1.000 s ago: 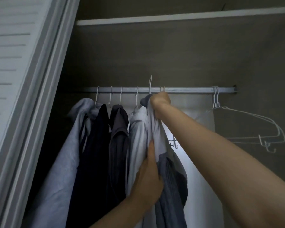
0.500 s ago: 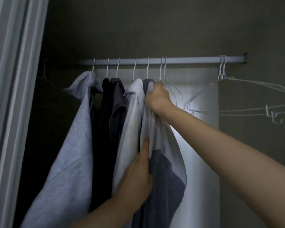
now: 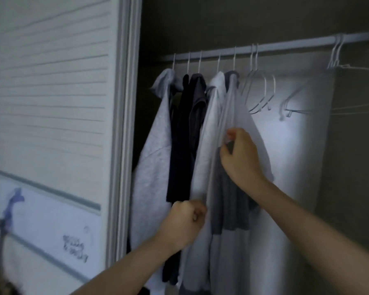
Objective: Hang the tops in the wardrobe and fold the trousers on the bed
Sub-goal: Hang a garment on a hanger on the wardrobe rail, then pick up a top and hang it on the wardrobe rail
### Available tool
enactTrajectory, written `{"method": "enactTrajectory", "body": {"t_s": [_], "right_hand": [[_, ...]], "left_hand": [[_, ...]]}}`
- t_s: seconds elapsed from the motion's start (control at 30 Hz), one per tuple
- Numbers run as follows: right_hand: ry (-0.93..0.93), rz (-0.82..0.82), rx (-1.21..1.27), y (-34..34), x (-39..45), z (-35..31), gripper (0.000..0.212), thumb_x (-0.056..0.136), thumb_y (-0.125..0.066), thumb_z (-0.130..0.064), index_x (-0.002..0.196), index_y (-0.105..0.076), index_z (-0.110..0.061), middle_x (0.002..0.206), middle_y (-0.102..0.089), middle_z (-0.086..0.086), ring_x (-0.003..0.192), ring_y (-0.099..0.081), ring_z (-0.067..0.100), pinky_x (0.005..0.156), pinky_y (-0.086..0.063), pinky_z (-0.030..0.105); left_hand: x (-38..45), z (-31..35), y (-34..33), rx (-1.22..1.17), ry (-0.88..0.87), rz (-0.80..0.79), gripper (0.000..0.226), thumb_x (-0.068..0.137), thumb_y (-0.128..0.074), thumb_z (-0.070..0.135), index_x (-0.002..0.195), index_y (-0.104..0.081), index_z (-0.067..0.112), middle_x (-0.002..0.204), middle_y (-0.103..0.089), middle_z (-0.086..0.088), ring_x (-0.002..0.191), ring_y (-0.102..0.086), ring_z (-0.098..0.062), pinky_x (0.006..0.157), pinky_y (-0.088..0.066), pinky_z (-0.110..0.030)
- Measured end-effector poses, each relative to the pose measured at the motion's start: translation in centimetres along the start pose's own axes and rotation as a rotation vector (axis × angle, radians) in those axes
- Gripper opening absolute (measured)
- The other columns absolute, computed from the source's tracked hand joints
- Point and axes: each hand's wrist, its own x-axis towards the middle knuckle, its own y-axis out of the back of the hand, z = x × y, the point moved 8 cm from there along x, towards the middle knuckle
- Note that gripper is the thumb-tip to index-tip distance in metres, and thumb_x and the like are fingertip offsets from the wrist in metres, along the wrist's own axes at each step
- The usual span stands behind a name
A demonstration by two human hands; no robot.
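Far left of the rail: a louvred white wardrobe door, scribbled on low down. Under the rail's left end, five tops on white hangers, packed close: a pale grey hooded top, a black top, a dark grey top, a light grey top, then the white top with a dark grey panel, last in the row. Well below the rail, left hand with grip curled tight, pinching the front edge of that white top at its near side (blurred, so the exact fold not clear). Higher, nearer the rail, right hand with grip pinching the same top's cloth between thumb and fingers, garment hanging down on both sides of it. Right of the tops, two bare white hangers on the rail. At the rail's right end, more bare white hangers, beside a pale back panel.
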Motion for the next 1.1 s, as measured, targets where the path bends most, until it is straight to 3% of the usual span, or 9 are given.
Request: {"method": "enactTrajectory", "body": {"t_s": [0.1,0.27,0.43,0.53,0.67,0.77,0.87,0.97,1.1], "right_hand": [[0.039,-0.066,0.099,0.1,-5.5,-3.2,0.03,0.092,-0.052,-0.009,0.122,-0.055,-0.01,0.119,-0.057,0.003,0.109,-0.054,0.014,0.092,-0.035,0.015],[0.097,-0.293,0.277,-1.8,-17.0,-10.6,0.021,0.094,-0.054,-0.011,0.112,-0.063,-0.011,0.11,-0.066,-0.001,0.102,-0.061,0.011,0.093,-0.048,0.03],[0.117,-0.592,0.478,-5.2,-30.3,-18.6,0.02,0.094,-0.053,-0.015,0.111,-0.063,-0.013,0.103,-0.07,0.0,0.097,-0.064,0.014,0.089,-0.051,0.036],[0.17,-0.753,0.59,-6.4,-37.9,-23.2,0.021,0.095,-0.05,-0.019,0.112,-0.061,-0.013,0.099,-0.07,0.001,0.095,-0.065,0.015,0.086,-0.051,0.031],[0.298,-0.991,0.748,-6.8,-48.6,-29.6,0.026,0.097,-0.046,-0.028,0.114,-0.06,-0.015,0.097,-0.068,-0.003,0.093,-0.063,0.008,0.081,-0.049,0.022],[0.308,-1.158,0.876,-6.1,-56.1,-33.2,0.023,0.098,-0.048,-0.026,0.114,-0.06,-0.016,0.096,-0.068,-0.004,0.087,-0.064,0.006,0.077,-0.051,0.021],[0.345,-1.342,0.943,-4.5,-62.4,-36.1,0.019,0.097,-0.049,-0.025,0.112,-0.06,-0.019,0.089,-0.066,-0.009,0.08,-0.062,0.006,0.074,-0.051,0.026],[0.423,-1.505,1.031,-1.8,-67.5,-37.8,0.017,0.097,-0.049,-0.023,0.11,-0.06,-0.019,0.088,-0.067,-0.007,0.079,-0.062,0.007,0.072,-0.051,0.026],[0.624,-1.662,1.098,1.9,-73.4,-39.2,0.018,0.097,-0.049,-0.025,0.11,-0.06,-0.022,0.094,-0.07,-0.006,0.082,-0.063,0.006,0.072,-0.051,0.026]], "left_hand": [[-6.6,-0.6,2.2,-0.179,0.171,-0.015,0.025,0.092,-0.05,-0.005,0.096,-0.068,0.012,0.075,-0.069,0.001,0.061,-0.065,-0.004,0.064,-0.056,-0.021],[-20.8,-0.7,6.4,-0.374,0.471,0.078,0.024,0.094,-0.05,0.001,0.093,-0.07,0.015,0.072,-0.073,-0.002,0.059,-0.068,-0.018,0.052,-0.049,-0.022],[-39.6,-0.6,10.2,-0.33,0.751,0.254,0.021,0.095,-0.052,0.001,0.101,-0.068,0.013,0.078,-0.073,-0.007,0.062,-0.068,-0.023,0.057,-0.05,-0.028],[-51.7,0.4,12.4,-0.204,0.938,0.381,0.022,0.096,-0.054,0.004,0.104,-0.068,0.02,0.08,-0.075,-0.001,0.064,-0.071,-0.018,0.057,-0.055,-0.026],[-67.9,5.3,14.2,0.006,1.18,0.668,0.029,0.095,-0.059,0.014,0.097,-0.069,0.042,0.081,-0.075,0.005,0.068,-0.072,-0.015,0.063,-0.059,-0.032],[-77.5,11.1,12.6,0.099,1.369,0.905,0.024,0.083,-0.057,0.034,0.093,-0.067,0.052,0.078,-0.075,0.008,0.072,-0.072,-0.016,0.071,-0.058,-0.039],[-84.4,16.8,9.3,0.202,1.527,1.139,0.02,0.087,-0.058,0.026,0.088,-0.068,0.044,0.073,-0.073,0.01,0.069,-0.07,-0.015,0.073,-0.058,-0.042],[-88.6,22.2,5.1,0.298,1.676,1.332,0.034,0.094,-0.056,0.003,0.089,-0.065,0.035,0.071,-0.072,0.013,0.06,-0.065,-0.006,0.065,-0.054,-0.028],[-90.7,28.7,-1.5,0.408,1.818,1.602,0.03,0.093,-0.056,0.004,0.087,-0.066,0.031,0.067,-0.071,0.01,0.06,-0.064,-0.005,0.064,-0.051,-0.024]]}}
